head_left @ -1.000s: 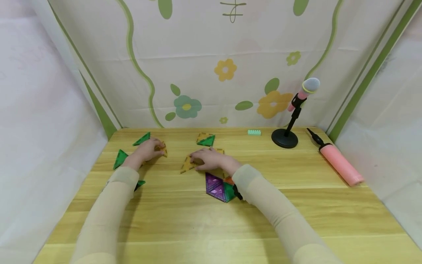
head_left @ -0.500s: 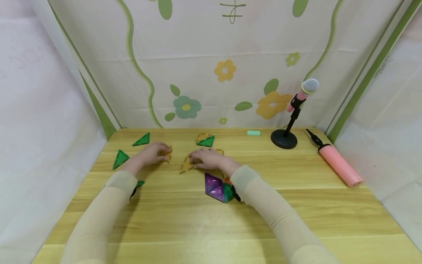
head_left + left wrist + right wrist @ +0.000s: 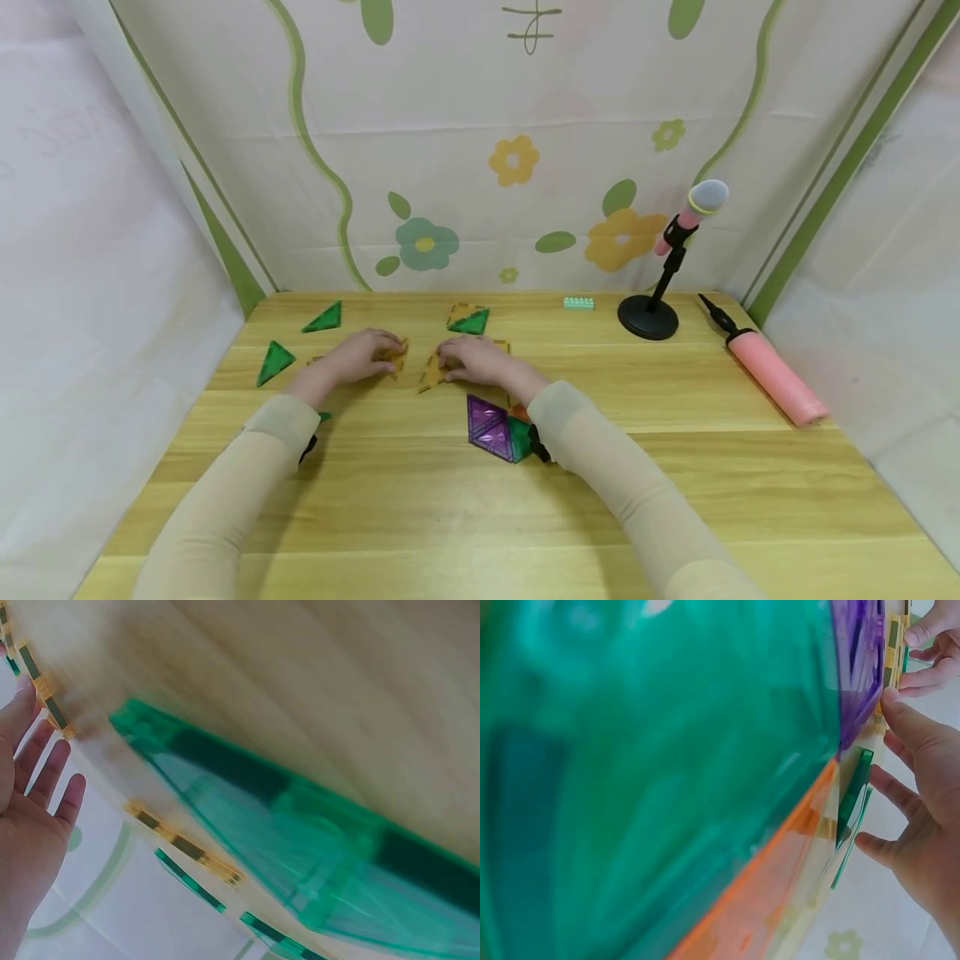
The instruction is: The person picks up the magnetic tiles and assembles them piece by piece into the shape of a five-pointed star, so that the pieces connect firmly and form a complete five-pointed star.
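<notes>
My left hand (image 3: pixel 366 354) pinches a yellow-orange triangular magnetic tile (image 3: pixel 400 357) on the table, left of centre. Facing it, my right hand (image 3: pixel 477 361) grips a second yellow-orange triangular magnetic tile (image 3: pixel 432 375); a small gap parts the two tiles. In the left wrist view the left thumb meets the tile's edge (image 3: pixel 46 690) while several fingers spread away. The right thumb reaches a yellow-orange edge in the right wrist view. Another yellow-orange tile (image 3: pixel 503 343) lies behind the right hand, partly hidden. Beside the left wrist shows part of one more orange tile (image 3: pixel 318 359).
Green triangular tiles (image 3: pixel 275 363) lie at the left. Purple tiles (image 3: pixel 491 429) join a green tile (image 3: pixel 519 437) and a red-orange tile near my right wrist. Farther back are a green-and-orange pair (image 3: pixel 470 321), a mint brick (image 3: pixel 578 303), a microphone stand (image 3: pixel 648 317) and a pink pump (image 3: pixel 776 377).
My left hand has slid its orange tile rightward, toward the other one. The right hand and its tile have shifted slightly right. An orange tile by the left wrist has come into sight.
</notes>
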A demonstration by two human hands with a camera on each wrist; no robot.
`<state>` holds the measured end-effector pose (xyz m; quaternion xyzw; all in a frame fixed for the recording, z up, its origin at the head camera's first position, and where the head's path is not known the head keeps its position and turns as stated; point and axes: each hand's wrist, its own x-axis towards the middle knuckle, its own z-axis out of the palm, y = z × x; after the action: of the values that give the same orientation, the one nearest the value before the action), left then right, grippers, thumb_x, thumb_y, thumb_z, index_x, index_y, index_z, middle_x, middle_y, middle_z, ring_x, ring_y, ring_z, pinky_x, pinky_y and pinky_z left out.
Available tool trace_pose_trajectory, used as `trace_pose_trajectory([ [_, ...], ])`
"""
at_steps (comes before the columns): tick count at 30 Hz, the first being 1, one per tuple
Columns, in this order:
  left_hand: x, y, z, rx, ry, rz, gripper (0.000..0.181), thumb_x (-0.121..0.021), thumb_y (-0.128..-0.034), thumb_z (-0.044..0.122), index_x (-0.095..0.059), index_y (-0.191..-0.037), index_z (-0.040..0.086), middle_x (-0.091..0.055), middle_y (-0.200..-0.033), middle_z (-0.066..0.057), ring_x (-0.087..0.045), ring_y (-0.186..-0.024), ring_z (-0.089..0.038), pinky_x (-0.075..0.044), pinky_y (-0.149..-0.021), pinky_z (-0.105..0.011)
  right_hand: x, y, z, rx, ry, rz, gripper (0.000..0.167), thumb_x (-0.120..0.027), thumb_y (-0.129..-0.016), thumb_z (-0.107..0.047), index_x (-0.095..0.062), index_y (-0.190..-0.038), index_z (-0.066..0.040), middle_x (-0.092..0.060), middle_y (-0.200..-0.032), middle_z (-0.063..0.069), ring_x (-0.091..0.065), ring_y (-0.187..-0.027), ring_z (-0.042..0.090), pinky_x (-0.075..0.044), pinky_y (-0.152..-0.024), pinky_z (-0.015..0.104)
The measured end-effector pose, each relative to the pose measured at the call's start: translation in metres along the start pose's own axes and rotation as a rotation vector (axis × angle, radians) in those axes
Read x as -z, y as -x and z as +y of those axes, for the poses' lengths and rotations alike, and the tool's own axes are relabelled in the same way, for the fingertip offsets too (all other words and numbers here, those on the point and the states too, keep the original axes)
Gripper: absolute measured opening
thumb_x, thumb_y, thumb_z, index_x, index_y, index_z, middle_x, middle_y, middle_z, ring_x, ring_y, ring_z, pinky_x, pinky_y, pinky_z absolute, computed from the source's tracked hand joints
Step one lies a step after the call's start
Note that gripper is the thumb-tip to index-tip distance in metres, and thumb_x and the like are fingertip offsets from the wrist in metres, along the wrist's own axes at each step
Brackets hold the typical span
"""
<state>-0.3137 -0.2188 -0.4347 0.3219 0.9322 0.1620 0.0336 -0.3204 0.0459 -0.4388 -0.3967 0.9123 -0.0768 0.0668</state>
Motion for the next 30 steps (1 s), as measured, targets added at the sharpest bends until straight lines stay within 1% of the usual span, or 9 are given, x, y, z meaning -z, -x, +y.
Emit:
trace_pose_trajectory([
  [4,-0.002,-0.005,0.005,-0.019,-0.016,-0.015,0.038,-0.069,-0.0867,0.018,-0.063,-0.121,0.003,-0.056,-0.13,-0.017,-0.048,-0.122,-0.037,-0.036,-0.103,-0.052,-0.002,0.001,0.004,0.003,-0.002,0.011,0.031,-0.06,-0.092,-0.036,-0.061,-0.121,-0.026,-0.049,-0.139,-0.007,-0.042,-0.129,0.02,-0.034,-0.106,0.047],
  [6,-0.003,-0.008,0.008,-0.031,-0.02,-0.018,0.038,-0.069,-0.0867,0.018,-0.063,-0.121,0.003,-0.056,-0.13,-0.017,-0.049,-0.121,-0.037,-0.037,-0.103,-0.052,-0.002,0.001,0.006,-0.006,-0.007,0.018,0.033,-0.06,-0.092,-0.035,-0.06,-0.124,-0.026,-0.05,-0.139,-0.007,-0.042,-0.129,0.02,-0.034,-0.105,0.048],
  [9,-0.004,-0.012,0.011,-0.034,-0.026,-0.022,0.039,-0.069,-0.0868,0.02,-0.063,-0.122,0.004,-0.056,-0.13,-0.016,-0.049,-0.121,-0.036,-0.036,-0.103,-0.052,-0.003,0.001,0.01,-0.032,-0.008,0.027,0.035,-0.06,-0.093,-0.034,-0.059,-0.127,-0.027,-0.048,-0.14,-0.008,-0.041,-0.13,0.021,-0.033,-0.106,0.049],
  [14,-0.005,-0.022,0.014,-0.048,-0.048,-0.011,0.038,-0.07,-0.0856,0.02,-0.064,-0.12,0.005,-0.057,-0.129,-0.016,-0.05,-0.12,-0.035,-0.038,-0.102,-0.051,-0.003,0.0,0.016,-0.07,0.006,0.023,0.035,-0.058,-0.094,-0.033,-0.057,-0.129,-0.029,-0.045,-0.143,-0.009,-0.039,-0.132,0.021,-0.032,-0.107,0.05],
  [18,-0.006,-0.029,0.018,-0.062,-0.042,0.001,0.038,-0.07,-0.0852,0.019,-0.065,-0.12,0.004,-0.058,-0.128,-0.016,-0.05,-0.12,-0.035,-0.037,-0.102,-0.052,-0.002,-0.002,0.017,-0.083,0.016,0.022,0.035,-0.057,-0.094,-0.032,-0.056,-0.129,-0.03,-0.044,-0.144,-0.009,-0.039,-0.132,0.021,-0.032,-0.106,0.051],
  [22,-0.009,-0.036,0.022,-0.062,-0.037,-0.011,0.039,-0.069,-0.0868,0.02,-0.063,-0.122,0.004,-0.056,-0.13,-0.016,-0.049,-0.121,-0.035,-0.036,-0.103,-0.052,-0.002,-0.002,0.017,-0.083,0.008,0.027,0.035,-0.057,-0.094,-0.031,-0.056,-0.129,-0.029,-0.044,-0.144,-0.008,-0.039,-0.132,0.023,-0.033,-0.105,0.052],
  [25,-0.011,-0.039,0.025,-0.047,-0.029,-0.019,0.037,-0.068,-0.0878,0.02,-0.063,-0.121,0.005,-0.056,-0.131,-0.015,-0.048,-0.122,-0.035,-0.035,-0.104,-0.053,-0.001,-0.002,0.017,-0.081,-0.008,0.03,0.034,-0.058,-0.094,-0.03,-0.057,-0.128,-0.027,-0.045,-0.144,-0.006,-0.04,-0.131,0.023,-0.035,-0.104,0.053],
  [29,-0.013,-0.041,0.026,-0.021,-0.016,-0.018,0.036,-0.068,-0.088,0.02,-0.064,-0.121,0.005,-0.056,-0.131,-0.014,-0.048,-0.123,-0.034,-0.034,-0.104,-0.054,-0.002,-0.003,0.016,-0.085,-0.014,0.028,0.033,-0.058,-0.094,-0.03,-0.057,-0.127,-0.028,-0.045,-0.143,-0.007,-0.042,-0.13,0.023,-0.038,-0.101,0.051],
  [30,-0.013,-0.041,0.026,-0.022,-0.018,-0.015,0.036,-0.068,-0.088,0.021,-0.064,-0.121,0.005,-0.056,-0.131,-0.014,-0.048,-0.122,-0.034,-0.035,-0.104,-0.054,-0.001,-0.003,0.016,-0.086,-0.012,0.028,0.033,-0.058,-0.094,-0.03,-0.057,-0.127,-0.028,-0.045,-0.143,-0.007,-0.042,-0.129,0.022,-0.039,-0.1,0.051],
])
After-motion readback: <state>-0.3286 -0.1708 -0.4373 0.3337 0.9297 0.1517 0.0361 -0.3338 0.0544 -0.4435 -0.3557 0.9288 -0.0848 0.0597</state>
